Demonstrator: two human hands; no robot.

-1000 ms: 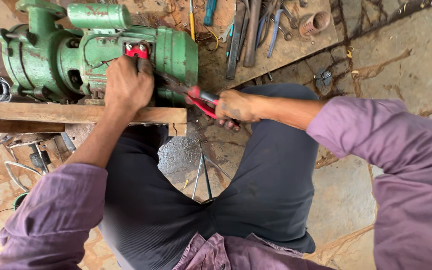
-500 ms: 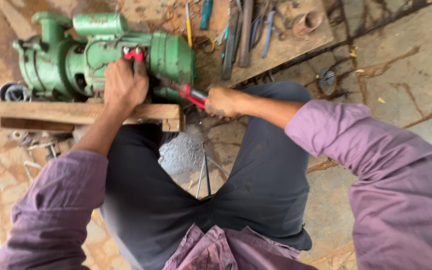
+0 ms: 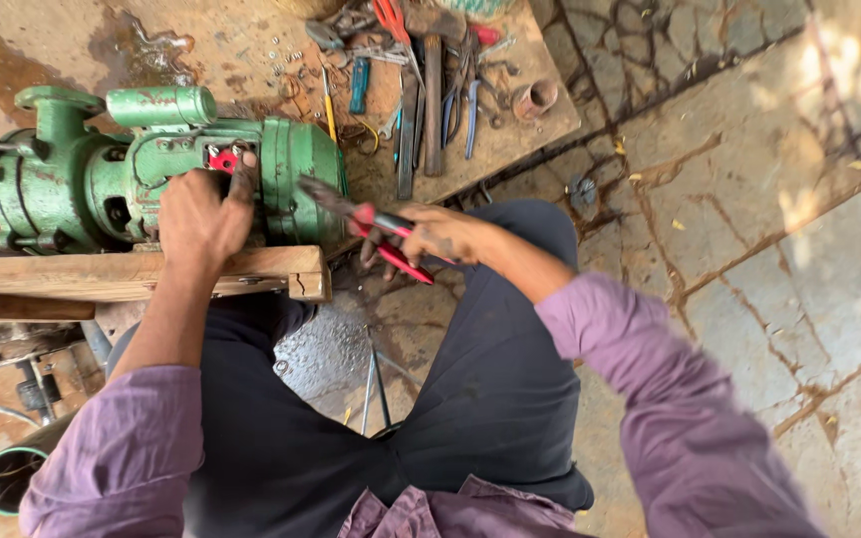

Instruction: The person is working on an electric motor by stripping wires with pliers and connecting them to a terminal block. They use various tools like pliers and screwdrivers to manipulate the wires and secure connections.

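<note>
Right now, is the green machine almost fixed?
Not yet. The green machine sits open on the wooden plank, its red part showing. The left hand touches that part; the right hand holds red pliers. Small screws lie loose.

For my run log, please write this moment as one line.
left hand: on green motor pump, finger at red part | right hand: holds red-handled pliers | pump on wooden plank
</note>
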